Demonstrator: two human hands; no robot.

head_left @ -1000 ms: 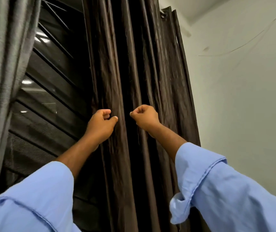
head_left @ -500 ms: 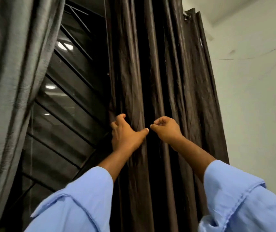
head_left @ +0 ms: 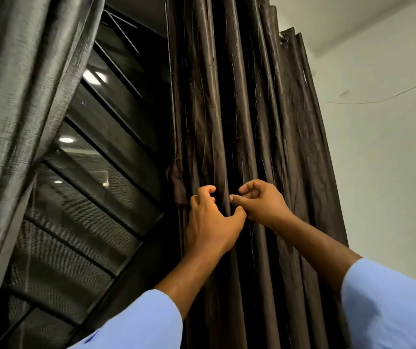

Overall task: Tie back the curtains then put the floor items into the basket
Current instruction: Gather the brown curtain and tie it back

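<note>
A dark brown curtain point(head_left: 249, 109) hangs in tight vertical folds in the middle of the view, gathered against the white wall. My left hand point(head_left: 210, 222) clutches a fold of it, fingers hooked around the fabric and thumb stretched right. Beside it my right hand point(head_left: 261, 202) pinches the neighbouring fold, its thumb tip close to my left thumb. A grey curtain point(head_left: 17, 102) hangs at the left, slanting across the window. No tie-back, floor item or basket is in view.
A dark window with black bars and mesh point(head_left: 96, 187) fills the gap between the two curtains and reflects ceiling lights. A white wall point(head_left: 383, 152) with a thin wire across it stands to the right.
My hands have drawn together on the brown curtain until the thumbs nearly touch. The view has shifted, so the curtain and hands sit further right and lower.
</note>
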